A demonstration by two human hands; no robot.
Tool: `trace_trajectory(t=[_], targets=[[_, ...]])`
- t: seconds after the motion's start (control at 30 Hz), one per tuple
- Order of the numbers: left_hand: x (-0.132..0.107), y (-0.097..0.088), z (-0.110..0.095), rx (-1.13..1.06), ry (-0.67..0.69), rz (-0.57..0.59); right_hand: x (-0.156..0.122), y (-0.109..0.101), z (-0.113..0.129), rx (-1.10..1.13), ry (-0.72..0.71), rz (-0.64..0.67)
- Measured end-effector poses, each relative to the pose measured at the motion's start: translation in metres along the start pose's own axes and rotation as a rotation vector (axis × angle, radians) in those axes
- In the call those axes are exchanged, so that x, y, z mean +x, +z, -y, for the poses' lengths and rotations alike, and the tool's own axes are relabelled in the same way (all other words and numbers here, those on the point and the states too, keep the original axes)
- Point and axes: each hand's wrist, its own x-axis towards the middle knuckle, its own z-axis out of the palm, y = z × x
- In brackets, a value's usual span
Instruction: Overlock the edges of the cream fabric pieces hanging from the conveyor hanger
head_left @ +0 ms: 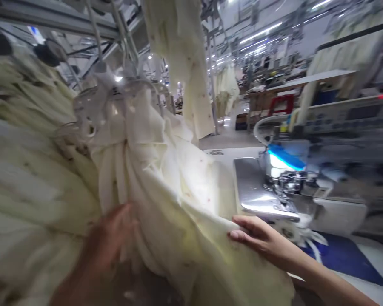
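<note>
A cream, thin fabric garment with small dots hangs from a clear plastic hanger and drapes down toward me. My left hand, blurred, presses against the gathered folds low at the left. My right hand lies flat on the cloth's right edge, fingers together and pointing left, just in front of the sewing machine's metal plate.
A sewing machine with a blue-lit head stands at the right on a white table with a dark blue mat. More cream garments hang bunched at the left, and another one hangs overhead. Factory workstations lie behind.
</note>
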Motion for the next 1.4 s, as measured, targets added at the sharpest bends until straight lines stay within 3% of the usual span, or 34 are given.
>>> trace_trajectory(t=[0.1,0.13,0.17,0.23,0.3,0.4,0.47,0.57,0.6,0.67,0.73,0.8,0.87,0.93,1.03,1.13,1.27,1.33,1.4], targets=[[0.018,0.071,-0.061,0.196,0.606,0.184,-0.004,-0.018,0.01,-0.259,-0.127,-0.223],[0.024,0.093,-0.083,0.258,0.733,0.226,-0.008,-0.024,0.012,-0.343,-0.151,-0.293],[0.029,0.113,-0.104,0.294,0.774,0.257,-0.013,-0.03,0.014,-0.422,-0.169,-0.36],[0.041,0.146,-0.139,0.31,0.723,0.306,-0.025,-0.044,0.017,-0.565,-0.162,-0.496],[0.052,0.172,-0.161,0.285,0.641,0.346,-0.037,-0.059,0.016,-0.684,-0.07,-0.666],[0.066,0.2,-0.172,0.244,0.563,0.361,-0.045,-0.077,0.002,-0.802,0.061,-0.955],[0.074,0.211,-0.17,0.247,0.527,0.362,-0.044,-0.082,-0.009,-0.863,0.024,-1.112],[0.086,0.217,-0.162,0.267,0.466,0.355,-0.038,-0.068,-0.02,-1.0,-0.212,-1.323],[0.088,0.217,-0.161,0.27,0.453,0.351,-0.035,-0.056,-0.023,-1.02,-0.318,-1.335],[0.091,0.215,-0.159,0.267,0.448,0.351,-0.028,-0.026,-0.029,-0.996,-0.457,-1.137],[0.092,0.211,-0.16,0.25,0.474,0.358,-0.018,0.008,-0.038,-0.996,-0.353,-0.8],[0.089,0.203,-0.162,0.219,0.517,0.356,-0.008,0.035,-0.049,-1.074,-0.139,-0.614],[0.084,0.191,-0.163,0.117,0.571,0.307,0.0,0.051,-0.059,-1.095,-0.077,-0.616],[0.076,0.176,-0.162,-0.038,0.599,0.212,0.006,0.06,-0.068,-1.029,-0.147,-0.636],[0.062,0.155,-0.158,-0.237,0.551,0.116,0.015,0.07,-0.077,-1.002,-0.085,-0.579],[0.044,0.139,-0.155,-0.307,0.517,0.153,0.014,0.071,-0.077,-0.938,-0.022,-0.476],[0.018,0.134,-0.161,-0.161,0.693,0.33,-0.022,0.038,-0.051,-0.341,-0.259,-0.407],[0.007,0.142,-0.17,-0.013,0.792,0.311,-0.046,0.014,-0.033,-0.031,-0.247,-0.489],[0.001,0.157,-0.18,0.099,0.788,0.214,-0.062,-0.004,-0.02,0.176,-0.171,-0.581]])
